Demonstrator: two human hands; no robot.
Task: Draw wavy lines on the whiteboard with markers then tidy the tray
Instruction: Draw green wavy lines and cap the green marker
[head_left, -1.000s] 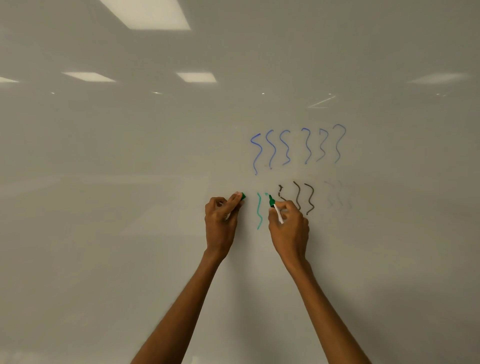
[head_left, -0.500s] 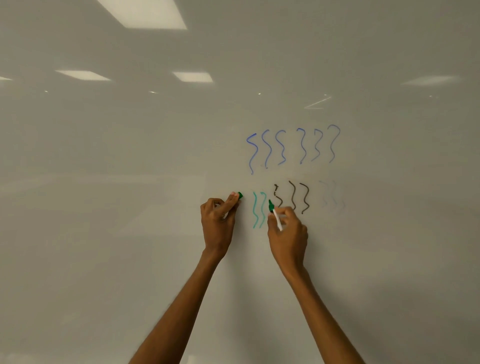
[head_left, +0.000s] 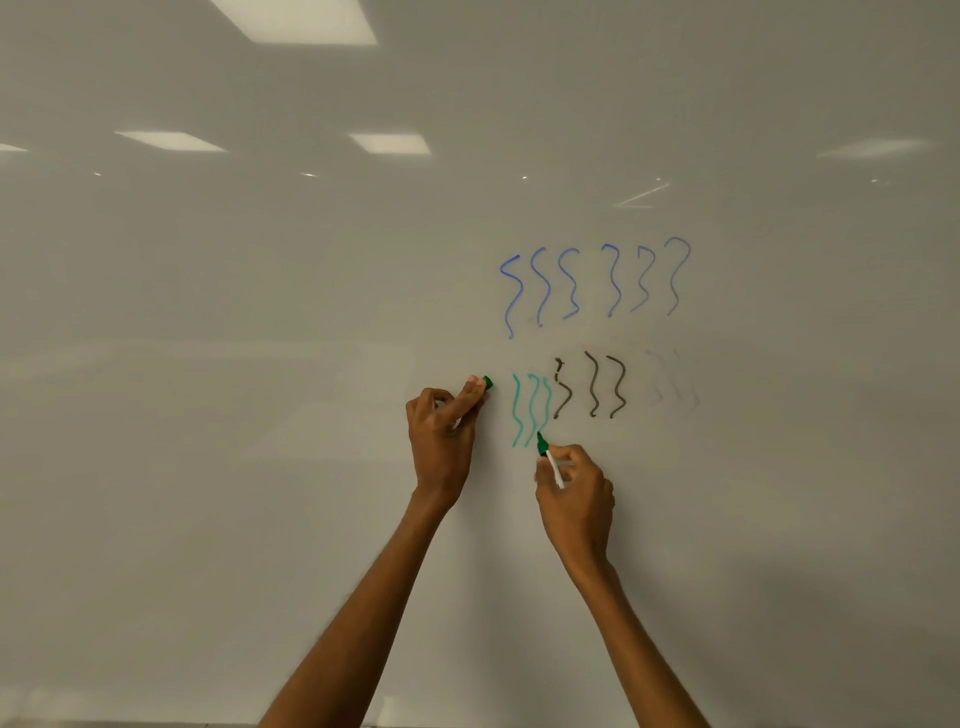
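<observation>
Three teal wavy lines (head_left: 530, 410) sit near the middle of the glossy whiteboard (head_left: 208, 467); the right hand (head_left: 576, 499) pinches a white-barrelled green marker (head_left: 549, 457) at their foot, the left hand (head_left: 441, 436) grips its green cap (head_left: 487, 383) (a dragging palm could smear fresh ink).

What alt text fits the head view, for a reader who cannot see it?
A right hand holds a green marker at the foot of three green wavy lines on a whiteboard, while the left hand holds a green cap. Six blue lines sit above; three brown lines to the right.
</observation>
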